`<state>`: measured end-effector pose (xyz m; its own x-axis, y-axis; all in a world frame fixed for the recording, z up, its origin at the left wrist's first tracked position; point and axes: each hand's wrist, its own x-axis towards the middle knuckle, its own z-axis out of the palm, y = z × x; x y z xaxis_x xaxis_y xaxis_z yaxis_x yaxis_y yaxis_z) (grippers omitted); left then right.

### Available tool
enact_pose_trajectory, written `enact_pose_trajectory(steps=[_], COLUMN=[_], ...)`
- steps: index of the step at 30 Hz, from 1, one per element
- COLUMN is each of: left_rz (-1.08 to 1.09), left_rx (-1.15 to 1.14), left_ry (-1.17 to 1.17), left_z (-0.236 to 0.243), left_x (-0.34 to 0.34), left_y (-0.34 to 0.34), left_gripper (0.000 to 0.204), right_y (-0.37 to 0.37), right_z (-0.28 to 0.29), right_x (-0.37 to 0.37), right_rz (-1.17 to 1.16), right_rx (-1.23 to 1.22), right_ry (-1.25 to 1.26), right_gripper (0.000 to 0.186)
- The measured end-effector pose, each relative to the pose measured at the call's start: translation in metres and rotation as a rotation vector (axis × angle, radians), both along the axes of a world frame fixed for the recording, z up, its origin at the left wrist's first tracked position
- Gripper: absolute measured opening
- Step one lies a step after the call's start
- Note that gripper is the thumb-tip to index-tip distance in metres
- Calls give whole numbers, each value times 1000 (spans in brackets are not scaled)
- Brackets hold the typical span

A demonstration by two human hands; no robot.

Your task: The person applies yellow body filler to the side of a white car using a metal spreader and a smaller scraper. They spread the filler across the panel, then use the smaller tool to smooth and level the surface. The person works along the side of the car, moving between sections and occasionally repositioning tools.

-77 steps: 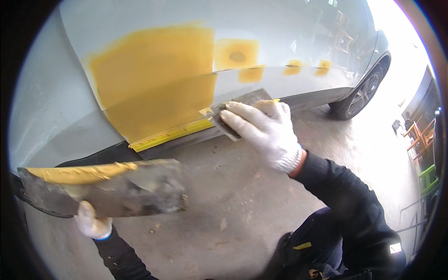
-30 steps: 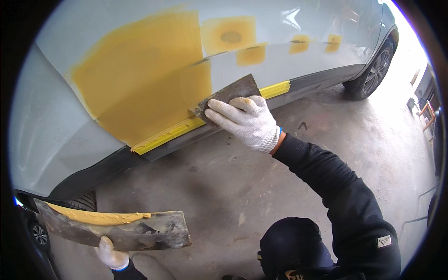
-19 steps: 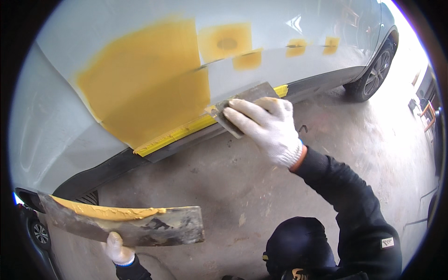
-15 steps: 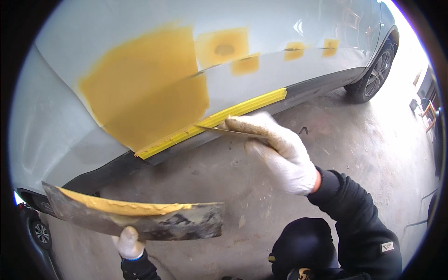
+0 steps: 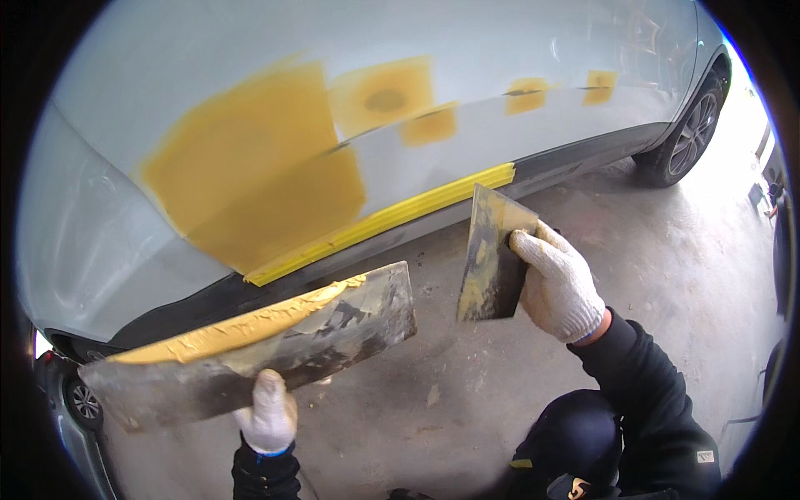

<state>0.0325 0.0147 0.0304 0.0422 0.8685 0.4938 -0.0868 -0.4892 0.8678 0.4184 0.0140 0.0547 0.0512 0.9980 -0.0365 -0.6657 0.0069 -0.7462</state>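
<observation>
My left hand (image 5: 268,412), in a white glove, grips the lower edge of a long, dirty metal board (image 5: 250,343) that carries a ridge of yellow filler along its top edge. In my gloved right hand (image 5: 557,283) is a flat metal spreader (image 5: 490,257), held upright just right of the board and away from the car. In front of me is the pale grey side of a car (image 5: 208,100) with a large patch of yellow filler (image 5: 258,179) and a few smaller patches. A strip of yellow tape (image 5: 383,221) runs along the panel's lower edge.
The car's wheel (image 5: 687,137) is at the far right. A stained concrete floor (image 5: 467,392) lies below the car. My dark-clad knee (image 5: 575,433) is at the bottom right. Part of another vehicle with a small wheel (image 5: 83,402) shows at the lower left.
My right hand has pulled the spreader off the car's lower edge and brought it down beside the board. The left hand has raised the board closer to the middle.
</observation>
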Motion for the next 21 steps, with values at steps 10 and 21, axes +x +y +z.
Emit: enact_pose_trajectory(steps=[10,21], left_rz=[-315,-301], left_rx=[-66,49], left_ry=[647,1216], left_z=[42,-18], left_x=[85,159], left_y=[-33,-40], left_gripper=[41,43], right_y=[1,-9], right_z=[-31,-31], right_x=[-5,-8], right_rz=[87,210], right_rx=[111,214], right_ry=[-457,-536], right_gripper=[31,33])
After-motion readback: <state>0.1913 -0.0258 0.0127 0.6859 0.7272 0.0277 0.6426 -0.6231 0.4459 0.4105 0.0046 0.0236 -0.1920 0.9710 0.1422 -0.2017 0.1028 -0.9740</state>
